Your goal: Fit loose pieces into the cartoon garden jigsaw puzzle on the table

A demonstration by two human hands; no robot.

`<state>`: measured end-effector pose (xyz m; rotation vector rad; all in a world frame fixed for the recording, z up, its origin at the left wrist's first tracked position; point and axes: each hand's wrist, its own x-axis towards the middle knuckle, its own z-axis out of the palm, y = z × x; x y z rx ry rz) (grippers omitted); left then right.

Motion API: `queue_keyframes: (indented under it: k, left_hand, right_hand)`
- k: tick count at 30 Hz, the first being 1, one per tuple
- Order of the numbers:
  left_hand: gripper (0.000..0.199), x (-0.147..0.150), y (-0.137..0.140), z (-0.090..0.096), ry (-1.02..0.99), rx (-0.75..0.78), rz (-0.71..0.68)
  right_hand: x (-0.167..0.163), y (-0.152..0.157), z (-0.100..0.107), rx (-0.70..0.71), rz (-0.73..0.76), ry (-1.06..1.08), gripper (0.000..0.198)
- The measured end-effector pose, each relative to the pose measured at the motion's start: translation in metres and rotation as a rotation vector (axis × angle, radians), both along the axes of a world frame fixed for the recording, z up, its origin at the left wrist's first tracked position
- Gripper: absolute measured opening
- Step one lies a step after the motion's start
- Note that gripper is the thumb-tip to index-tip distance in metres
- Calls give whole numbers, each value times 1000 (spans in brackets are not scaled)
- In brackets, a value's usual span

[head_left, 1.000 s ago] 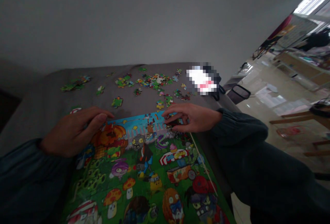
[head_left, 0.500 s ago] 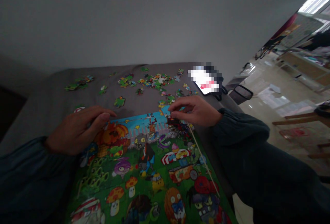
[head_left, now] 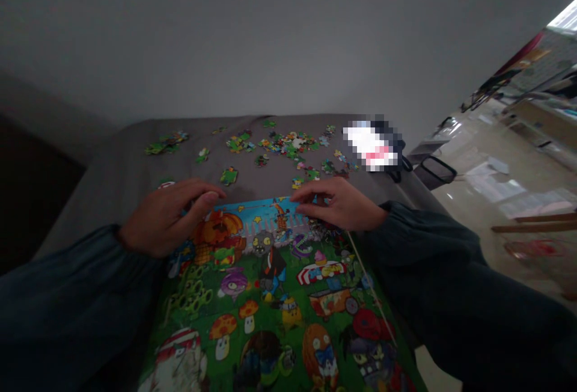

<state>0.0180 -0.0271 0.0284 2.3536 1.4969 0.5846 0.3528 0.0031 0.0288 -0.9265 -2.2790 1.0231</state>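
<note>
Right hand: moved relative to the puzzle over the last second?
Yes. The right hand lifted off, then came back down flat on the top right edge of the colourful cartoon jigsaw puzzle, fingertips beside the blue sky strip.

Both hands (head_left: 166, 223) on jigsaw puzzle (head_left: 270, 296)

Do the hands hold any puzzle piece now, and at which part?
It cannot be told. Both the left hand and right hand lie flat on the puzzle's top edge; no piece shows in the fingers.

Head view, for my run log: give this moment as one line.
left hand: flat on puzzle top-left edge | right hand: fingertips pressing top-right edge | loose pieces: scattered beyond on grey surface
</note>
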Motion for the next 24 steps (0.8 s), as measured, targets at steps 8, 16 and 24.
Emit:
queue_keyframes:
  k: [8, 16, 24]
  left_hand:
    - [60, 0, 1, 1, -15, 34, -27]
    - [58, -2, 11, -9, -67, 65, -123]
    - [55, -2, 10, -10, -72, 74, -135]
  right_hand:
    - [-22, -1, 8, 47, -4, -36, 28]
    - [-38, 3, 11, 63, -32, -107, 12]
    - [-38, 1, 5, 369, 152, -253, 26]
